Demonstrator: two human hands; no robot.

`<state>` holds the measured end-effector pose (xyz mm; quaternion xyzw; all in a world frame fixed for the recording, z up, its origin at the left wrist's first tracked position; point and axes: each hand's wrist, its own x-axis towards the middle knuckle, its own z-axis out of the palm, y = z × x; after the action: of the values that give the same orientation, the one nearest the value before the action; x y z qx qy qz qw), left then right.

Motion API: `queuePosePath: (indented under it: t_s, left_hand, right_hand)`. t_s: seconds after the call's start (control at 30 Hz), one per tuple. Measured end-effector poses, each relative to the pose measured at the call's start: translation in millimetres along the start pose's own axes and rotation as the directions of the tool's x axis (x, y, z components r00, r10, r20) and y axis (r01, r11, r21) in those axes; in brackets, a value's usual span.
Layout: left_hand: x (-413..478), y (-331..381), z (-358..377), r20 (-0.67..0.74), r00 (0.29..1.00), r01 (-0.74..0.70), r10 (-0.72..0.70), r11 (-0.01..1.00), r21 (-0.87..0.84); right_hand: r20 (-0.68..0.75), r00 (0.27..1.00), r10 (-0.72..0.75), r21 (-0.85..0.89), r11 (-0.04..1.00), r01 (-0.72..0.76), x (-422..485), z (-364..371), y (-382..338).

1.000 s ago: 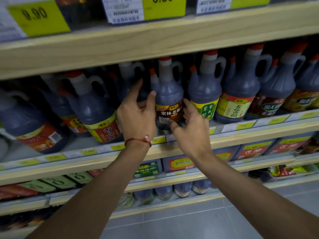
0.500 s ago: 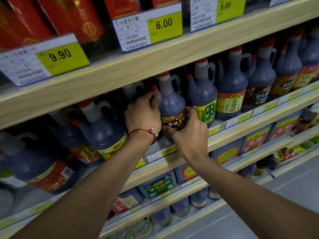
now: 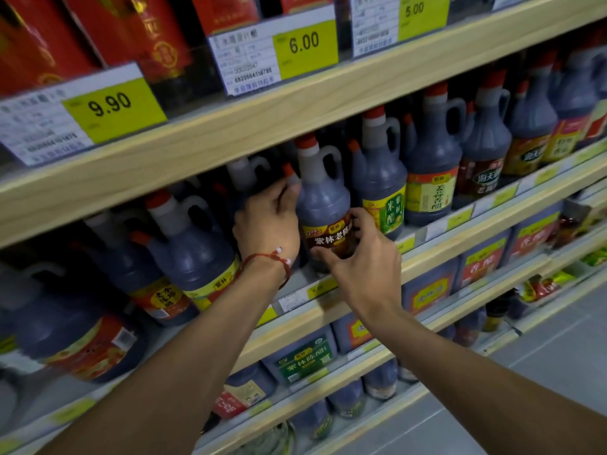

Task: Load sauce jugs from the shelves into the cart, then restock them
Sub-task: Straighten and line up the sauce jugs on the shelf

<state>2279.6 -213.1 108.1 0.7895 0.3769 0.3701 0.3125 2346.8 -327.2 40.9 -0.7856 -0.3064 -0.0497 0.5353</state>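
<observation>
Now, through the head camera, both my hands are on one dark sauce jug (image 3: 323, 201) standing at the front of the middle shelf (image 3: 427, 256), among neighbouring jugs (image 3: 379, 178). My left hand (image 3: 267, 221) curls round its left shoulder. My right hand (image 3: 364, 261) clasps its brown-labelled lower body, thumb across the front.

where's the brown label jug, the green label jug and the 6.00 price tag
brown label jug (image 3: 323, 198): head view, dark body above the label
green label jug (image 3: 377, 172): head view, dark upper body
6.00 price tag (image 3: 303, 42): head view, on the digits
</observation>
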Motion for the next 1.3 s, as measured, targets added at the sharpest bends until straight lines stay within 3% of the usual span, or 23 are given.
queuePosePath:
  t_s: [0.07,0.13,0.2,0.3,0.4,0.5,0.57,0.67,0.83,0.97,1.1,1.2,1.3]
  left_hand:
    - [-7.6,7.2,-11.4,0.015,1.000,0.026,-0.024,0.995,-0.091]
    - [-17.1,10.4,-29.2,-0.106,0.994,0.020,-0.041,0.981,-0.194]
    - [-25.4,8.3,-49.1,-0.214,0.977,-0.051,0.014,0.984,-0.170]
    - [-31.2,0.3,-69.4,-0.254,0.966,-0.085,0.051,0.988,-0.126]
    - [-40.0,-1.7,-77.1,-0.202,0.978,-0.072,0.044,0.989,-0.131]
    - [-41.8,-4.6,-74.4,-0.035,0.999,-0.022,0.017,0.987,-0.159]
    - [-36.9,-5.7,-72.3,0.005,0.999,-0.035,0.035,0.993,-0.114]
    - [-33.7,0.5,-68.1,-0.011,0.999,-0.041,0.042,0.995,0.087]
    - [-23.9,0.8,-56.3,-0.180,0.983,0.017,-0.021,0.999,-0.027]
    - [-10.8,3.4,-64.1,-0.250,0.968,0.073,-0.020,0.976,0.206]
    - [-0.2,10.8,-64.6,-0.196,0.974,0.170,-0.112,0.936,0.308]
    - [-9.6,6.1,-68.2,0.030,0.944,0.292,-0.328,0.874,0.388]
    - [-9.7,-1.7,-74.2,0.081,0.942,0.271,-0.325,0.882,0.386]
  right_hand:
    - [-0.021,1.000,-0.007,0.064,0.998,0.008,-5.8,-0.1,0.3]
    - [-0.061,0.997,-0.037,0.160,0.986,0.046,-16.8,-0.1,-2.6]
    - [-0.073,0.993,-0.094,0.208,0.972,0.107,-29.4,2.4,-8.9]
    - [0.032,0.988,-0.152,0.254,0.957,0.139,-40.0,11.2,-22.9]
    - [0.136,0.983,-0.123,0.251,0.964,0.086,-40.9,25.8,-37.3]
    - [0.151,0.987,-0.050,0.233,0.972,0.014,-40.5,36.6,-46.4]
    - [0.149,0.989,-0.017,0.245,0.969,-0.020,-41.0,41.9,-49.7]
    - [0.144,0.990,0.011,0.257,0.965,-0.048,-43.1,47.4,-53.4]
    - [0.170,0.985,-0.006,0.212,0.977,-0.031,-43.7,47.0,-50.6]
    - [0.183,0.983,-0.021,0.186,0.983,-0.013,-41.6,46.3,-46.0]
    - [0.178,0.984,-0.009,0.189,0.982,-0.026,-39.7,46.3,-46.3]
    - [0.179,0.984,0.003,0.195,0.980,-0.038,-41.0,48.4,-48.1]
    - [0.165,0.986,0.010,0.228,0.972,-0.048,-43.3,50.4,-48.2]
